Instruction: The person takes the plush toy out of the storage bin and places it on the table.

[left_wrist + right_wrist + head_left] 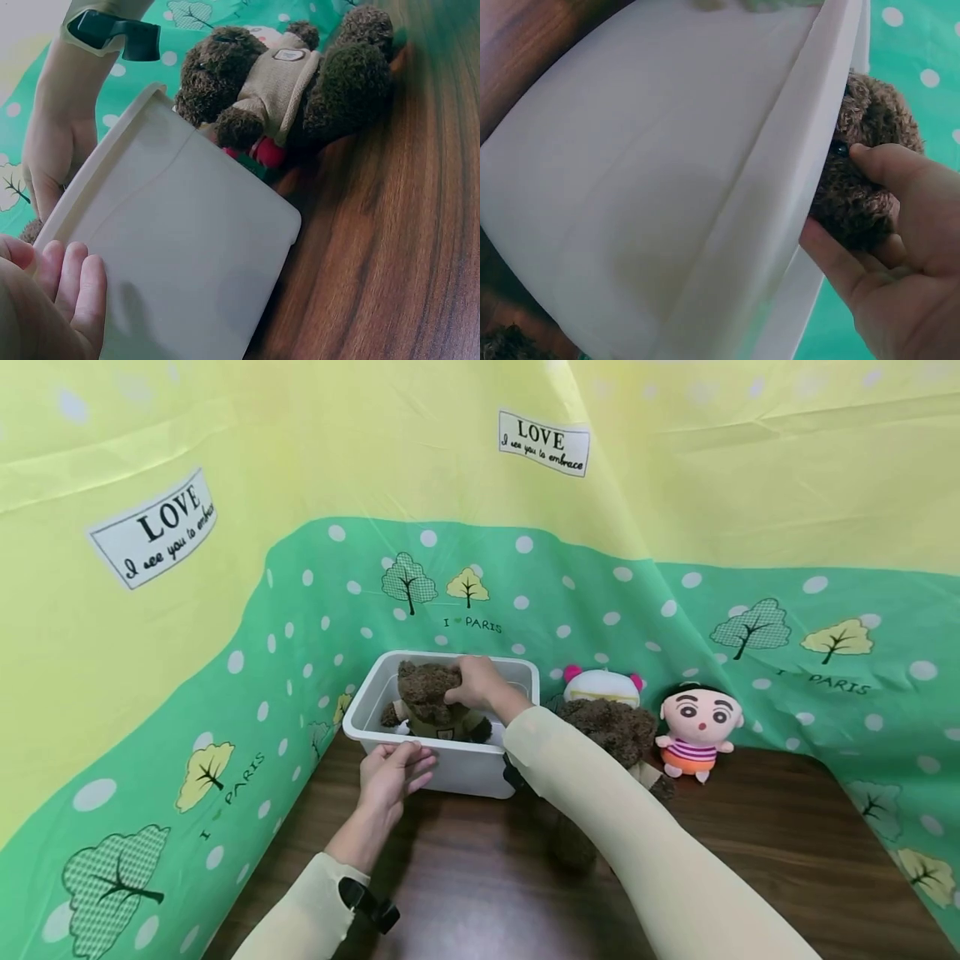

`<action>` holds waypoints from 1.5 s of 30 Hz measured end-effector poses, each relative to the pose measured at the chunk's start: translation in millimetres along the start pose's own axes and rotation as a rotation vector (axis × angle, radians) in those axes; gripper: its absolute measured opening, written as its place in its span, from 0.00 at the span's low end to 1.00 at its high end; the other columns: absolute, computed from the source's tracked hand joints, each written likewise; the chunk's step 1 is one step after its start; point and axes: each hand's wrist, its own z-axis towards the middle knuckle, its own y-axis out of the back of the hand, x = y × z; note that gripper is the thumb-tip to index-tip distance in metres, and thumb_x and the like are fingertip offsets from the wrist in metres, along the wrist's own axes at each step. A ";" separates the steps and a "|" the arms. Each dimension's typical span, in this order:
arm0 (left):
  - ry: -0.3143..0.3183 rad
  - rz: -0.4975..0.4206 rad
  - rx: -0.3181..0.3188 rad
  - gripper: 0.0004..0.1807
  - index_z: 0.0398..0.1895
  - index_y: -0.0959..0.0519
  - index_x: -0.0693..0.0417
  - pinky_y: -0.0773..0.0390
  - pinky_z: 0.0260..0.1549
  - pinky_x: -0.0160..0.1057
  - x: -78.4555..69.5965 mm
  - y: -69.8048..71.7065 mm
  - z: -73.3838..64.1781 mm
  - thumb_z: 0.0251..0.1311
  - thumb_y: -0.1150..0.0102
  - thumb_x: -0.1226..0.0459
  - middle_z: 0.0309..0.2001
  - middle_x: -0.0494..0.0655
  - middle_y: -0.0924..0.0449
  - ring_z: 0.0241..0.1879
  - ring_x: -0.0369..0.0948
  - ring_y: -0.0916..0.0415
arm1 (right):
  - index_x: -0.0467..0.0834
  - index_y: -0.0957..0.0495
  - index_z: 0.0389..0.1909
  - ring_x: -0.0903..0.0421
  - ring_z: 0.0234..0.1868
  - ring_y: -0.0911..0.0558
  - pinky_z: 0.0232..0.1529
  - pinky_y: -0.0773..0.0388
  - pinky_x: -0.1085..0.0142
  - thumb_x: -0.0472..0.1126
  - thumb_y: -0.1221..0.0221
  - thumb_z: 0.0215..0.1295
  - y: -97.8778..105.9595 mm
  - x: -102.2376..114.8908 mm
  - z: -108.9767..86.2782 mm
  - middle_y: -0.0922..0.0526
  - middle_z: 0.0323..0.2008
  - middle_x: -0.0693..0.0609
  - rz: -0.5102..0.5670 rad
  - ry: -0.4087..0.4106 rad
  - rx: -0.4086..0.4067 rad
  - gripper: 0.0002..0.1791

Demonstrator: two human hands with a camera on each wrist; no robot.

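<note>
A brown plush teddy bear [429,693] in a tan outfit sits inside a light grey plastic bin [457,770]. My right hand [482,683] grips the side of its head, thumb beside one eye in the right wrist view. Part of that bear [866,135] is hidden behind the bin's rim. At the bin's near edge, my left hand [393,777] holds the rim, thumb over the lip and the other fingers along the outer wall. The left wrist view shows these fingers [88,292] partly cut off by the frame.
Another brown teddy bear [281,82] in a beige knit top lies on the wooden table [480,877] right of the bin, partly behind my right arm. Beyond it are a white plush with pink ears [600,683] and a doll in a striped shirt [697,735]. Printed cloth [337,585] surrounds the table.
</note>
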 end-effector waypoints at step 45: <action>-0.019 0.004 0.008 0.12 0.46 0.31 0.56 0.11 0.38 0.44 1.7 -0.8 -6.9 0.65 0.40 0.67 0.36 0.49 0.10 0.36 0.43 0.10 | 0.48 0.16 0.56 0.50 0.56 0.16 0.56 0.18 0.52 0.41 0.32 0.63 84.5 -8.1 -70.4 0.12 0.53 0.48 0.342 0.125 -0.402 0.19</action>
